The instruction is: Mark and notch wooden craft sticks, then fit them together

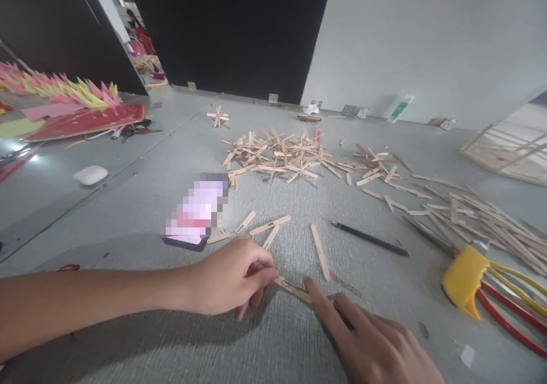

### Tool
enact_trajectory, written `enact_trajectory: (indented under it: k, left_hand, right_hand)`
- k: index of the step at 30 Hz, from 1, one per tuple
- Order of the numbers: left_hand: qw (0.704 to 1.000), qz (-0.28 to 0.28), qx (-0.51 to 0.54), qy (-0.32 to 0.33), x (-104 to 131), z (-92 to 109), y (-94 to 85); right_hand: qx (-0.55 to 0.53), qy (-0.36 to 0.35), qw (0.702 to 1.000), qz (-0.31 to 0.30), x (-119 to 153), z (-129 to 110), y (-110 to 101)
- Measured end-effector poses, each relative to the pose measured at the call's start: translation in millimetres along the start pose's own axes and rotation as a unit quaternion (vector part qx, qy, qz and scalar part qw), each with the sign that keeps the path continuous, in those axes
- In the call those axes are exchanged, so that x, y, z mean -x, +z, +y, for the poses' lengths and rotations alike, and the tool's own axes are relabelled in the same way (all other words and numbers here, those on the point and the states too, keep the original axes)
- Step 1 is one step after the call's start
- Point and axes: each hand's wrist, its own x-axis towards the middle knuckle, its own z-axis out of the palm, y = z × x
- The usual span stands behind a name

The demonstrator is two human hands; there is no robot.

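My left hand (233, 278) is at the lower middle, its thumb and fingers pinched on the left end of a flat wooden stick (293, 288). At the stick's right end is my right hand (367, 333), index finger stretched along it and the other fingers bent; what lies under that palm is hidden. A loose wooden stick (320, 252) rests just above my right hand. Beyond my left hand lie a crossed pair of sticks (270, 225) and another joined pair (233, 231). A phone (199, 210) with a blurred screen lies to their left.
A heap of wooden pieces (277, 153) lies farther back, with long thin strips (491, 224) at right. Near them are a black pen (370, 238) and a yellow-handled tool (465, 276). A white mouse (90, 175) and red paper-covered object (85, 123) are at left.
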Motion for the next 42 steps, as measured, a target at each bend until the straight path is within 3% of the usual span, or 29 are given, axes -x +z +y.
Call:
enact_trajectory:
  k: [13, 23, 28, 33, 37, 40, 42]
  left_hand:
    - [1.000, 0.016, -0.015, 0.011, 0.2, 1.2, 2.3]
    - [0.999, 0.024, -0.021, 0.024, 0.3, -1.9, 2.9]
    - [0.999, 0.031, -0.022, 0.035, -0.6, -2.9, 3.3]
    - [0.999, 0.033, -0.020, 0.035, -0.6, -3.8, 3.0]
    - [0.998, 0.041, -0.024, 0.036, -1.0, -6.5, 4.7]
    - [0.997, 0.053, -0.033, 0.037, -1.7, -8.2, 6.6]
    - [0.997, 0.058, -0.038, 0.036, -2.2, -8.5, 7.2]
  right_hand:
    - [0.011, -0.009, 1.000, -0.013, -2.0, -3.3, -3.6]
    - [0.100, -0.041, 0.994, 0.001, -12.9, -4.8, -6.4]
    - [0.072, -0.039, 0.997, 0.010, -16.8, -3.4, -3.9]
    - [0.054, -0.034, 0.998, -0.011, -18.8, -1.4, -5.4]
    - [0.011, -0.008, 0.998, -0.062, -18.6, 1.2, -10.0]
    - [-0.002, 0.022, 0.995, -0.101, -24.0, -6.7, -18.9]
    - [0.043, 0.032, 0.994, -0.099, -31.7, -18.1, -26.9]
